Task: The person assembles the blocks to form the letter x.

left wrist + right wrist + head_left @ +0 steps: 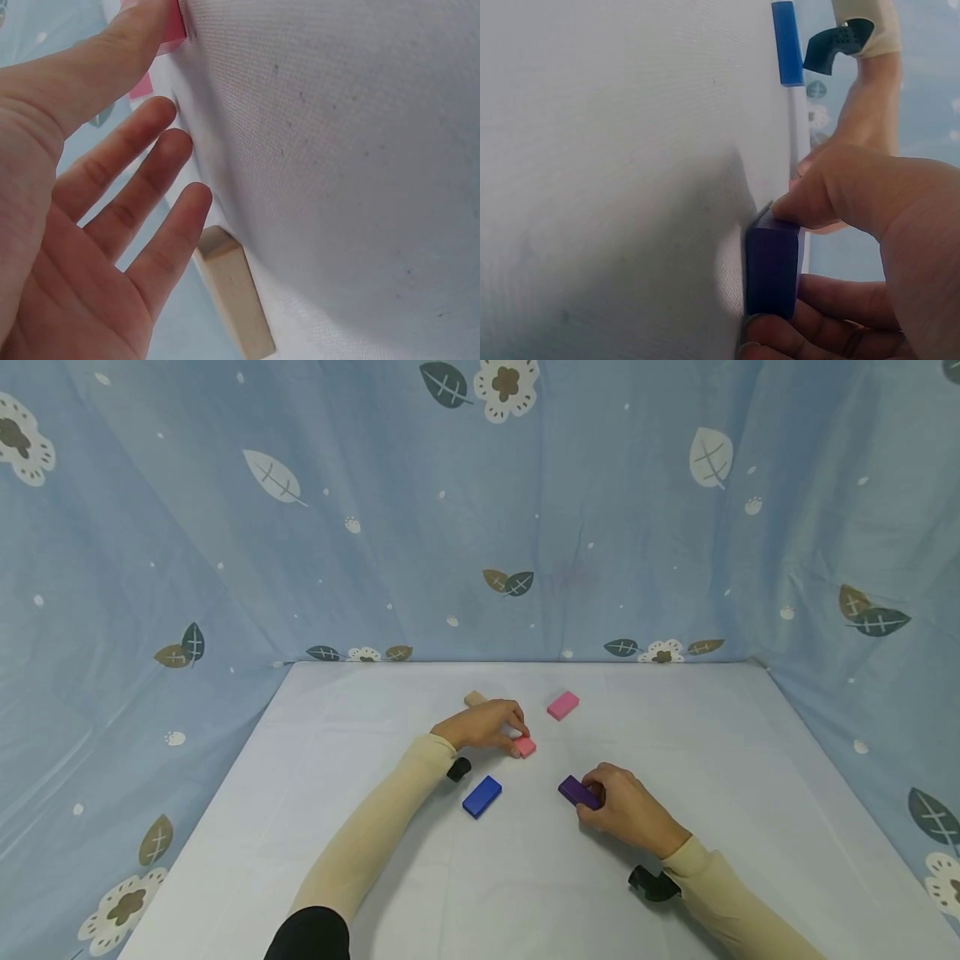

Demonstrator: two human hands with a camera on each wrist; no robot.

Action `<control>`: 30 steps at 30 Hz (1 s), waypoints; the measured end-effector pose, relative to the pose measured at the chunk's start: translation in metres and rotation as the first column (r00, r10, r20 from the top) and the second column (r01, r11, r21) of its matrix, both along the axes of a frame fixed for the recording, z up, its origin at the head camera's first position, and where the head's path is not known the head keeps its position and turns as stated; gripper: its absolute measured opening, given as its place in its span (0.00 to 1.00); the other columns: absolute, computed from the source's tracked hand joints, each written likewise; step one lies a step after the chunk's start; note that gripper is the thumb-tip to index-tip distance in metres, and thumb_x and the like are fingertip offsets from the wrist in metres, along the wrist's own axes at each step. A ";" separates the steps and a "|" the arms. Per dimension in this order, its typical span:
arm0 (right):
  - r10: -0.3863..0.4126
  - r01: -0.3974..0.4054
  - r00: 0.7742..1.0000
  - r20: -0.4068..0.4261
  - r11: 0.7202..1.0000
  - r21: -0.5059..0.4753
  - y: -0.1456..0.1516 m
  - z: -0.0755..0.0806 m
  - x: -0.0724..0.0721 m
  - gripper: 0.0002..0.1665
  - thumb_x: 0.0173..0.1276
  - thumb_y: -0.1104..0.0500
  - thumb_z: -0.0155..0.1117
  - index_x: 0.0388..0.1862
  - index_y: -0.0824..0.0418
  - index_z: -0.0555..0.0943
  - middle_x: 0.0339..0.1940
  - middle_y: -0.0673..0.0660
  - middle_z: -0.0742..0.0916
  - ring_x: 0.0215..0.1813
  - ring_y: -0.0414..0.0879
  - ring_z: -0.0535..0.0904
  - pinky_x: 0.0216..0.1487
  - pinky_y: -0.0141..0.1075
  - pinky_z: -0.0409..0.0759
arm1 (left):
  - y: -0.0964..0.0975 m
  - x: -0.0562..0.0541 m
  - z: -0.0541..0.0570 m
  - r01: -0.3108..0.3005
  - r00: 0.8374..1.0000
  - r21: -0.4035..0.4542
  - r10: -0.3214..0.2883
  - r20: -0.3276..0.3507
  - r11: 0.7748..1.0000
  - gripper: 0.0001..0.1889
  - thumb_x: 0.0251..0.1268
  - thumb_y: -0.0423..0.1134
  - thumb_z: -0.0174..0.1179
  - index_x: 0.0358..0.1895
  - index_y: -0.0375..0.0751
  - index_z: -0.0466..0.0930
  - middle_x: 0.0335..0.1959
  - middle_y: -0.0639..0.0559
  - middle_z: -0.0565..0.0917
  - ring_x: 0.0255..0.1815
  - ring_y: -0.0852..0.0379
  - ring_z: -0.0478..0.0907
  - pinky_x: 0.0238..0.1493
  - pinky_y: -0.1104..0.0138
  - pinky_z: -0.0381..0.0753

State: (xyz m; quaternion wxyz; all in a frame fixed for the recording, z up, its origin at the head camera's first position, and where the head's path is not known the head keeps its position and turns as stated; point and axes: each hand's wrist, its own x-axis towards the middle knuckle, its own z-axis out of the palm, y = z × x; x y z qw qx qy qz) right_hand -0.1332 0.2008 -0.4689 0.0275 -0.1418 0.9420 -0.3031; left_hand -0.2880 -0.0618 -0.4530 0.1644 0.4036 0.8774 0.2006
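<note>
Purple block (576, 791) sits right of centre at the table surface, pinched between the thumb and fingers of your right hand (628, 806). Can't tell whether its full underside is down. Coral block (527, 747) is farther out and to the left, thumb and index of your left hand (482, 725) clamped on it; most of it is covered in the head view. The other fingers of that hand are spread apart, clear of the block, per the left wrist view.

Around them: blue block (482, 797) lies nearer you than the coral one, left of the purple one, touching neither. Pink block (562, 705) lies beyond the coral one and to its right, apart. Tan block (474, 698) is behind your left hand, partly hidden; the left wrist view puts it near your little finger, contact unclear.

All of it is on a white-covered table (487, 902). You have cream sleeves (382, 831) on both arms. Blue curtain (405, 535) with leaf and flower prints hangs behind the table and along both sides.
</note>
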 end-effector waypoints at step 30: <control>-0.001 0.001 1.000 -0.006 1.000 -0.001 -0.003 0.002 -0.009 0.14 0.56 0.63 0.76 0.41 0.67 0.86 0.34 0.53 0.84 0.34 0.41 0.77 0.36 0.31 0.81 | 0.000 -0.001 0.001 -0.012 1.000 -0.008 0.012 0.020 1.000 0.19 0.63 0.45 0.74 0.57 0.48 0.88 0.61 0.51 0.82 0.67 0.52 0.75 0.75 0.59 0.71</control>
